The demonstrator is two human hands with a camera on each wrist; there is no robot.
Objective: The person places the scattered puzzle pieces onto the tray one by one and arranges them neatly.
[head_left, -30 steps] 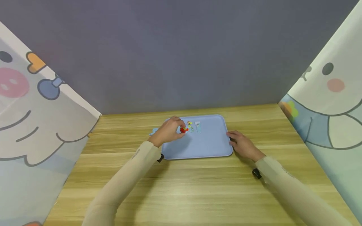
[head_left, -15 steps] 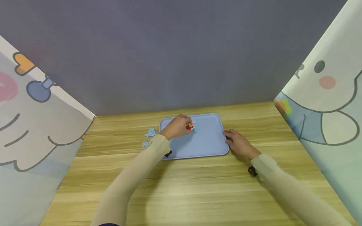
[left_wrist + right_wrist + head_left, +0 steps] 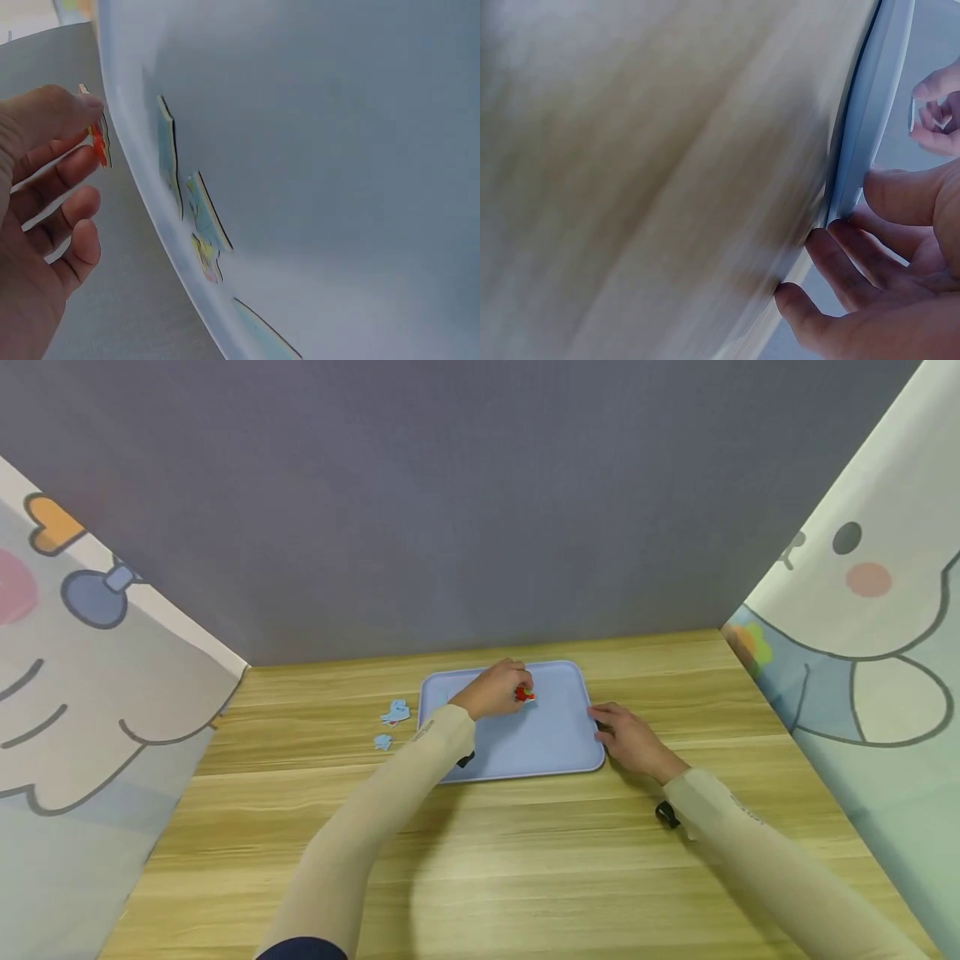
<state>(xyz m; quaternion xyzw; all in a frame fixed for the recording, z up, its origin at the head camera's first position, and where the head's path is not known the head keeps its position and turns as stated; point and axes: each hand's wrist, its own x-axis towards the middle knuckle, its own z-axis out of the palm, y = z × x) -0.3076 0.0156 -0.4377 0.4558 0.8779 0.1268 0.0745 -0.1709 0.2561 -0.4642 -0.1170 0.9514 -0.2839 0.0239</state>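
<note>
My left hand (image 3: 497, 687) pinches a small flat red puzzle piece (image 3: 524, 694) between thumb and fingers, above the far middle of the light blue tray (image 3: 555, 752). In the left wrist view, the red piece stands on edge in the fingertips. Several thin printed pieces lie on the tray there, among them a pale blue piece (image 3: 169, 150) and a yellow patterned piece (image 3: 207, 259); the left hand and forearm mostly hide them in the head view. My right hand (image 3: 632, 739) holds the tray's right rim, thumb at the top and fingertips against the outer side.
Left of the tray, a light blue piece (image 3: 395, 712) and a smaller blue piece (image 3: 383, 742) lie on the wooden table (image 3: 510, 860). A grey panel (image 3: 480, 510) stands behind the table. Cartoon-printed walls flank both sides.
My left hand has moved right across the tray with the red piece. The blue pieces left of the tray have come into view. My right hand stays at the tray's rim.
</note>
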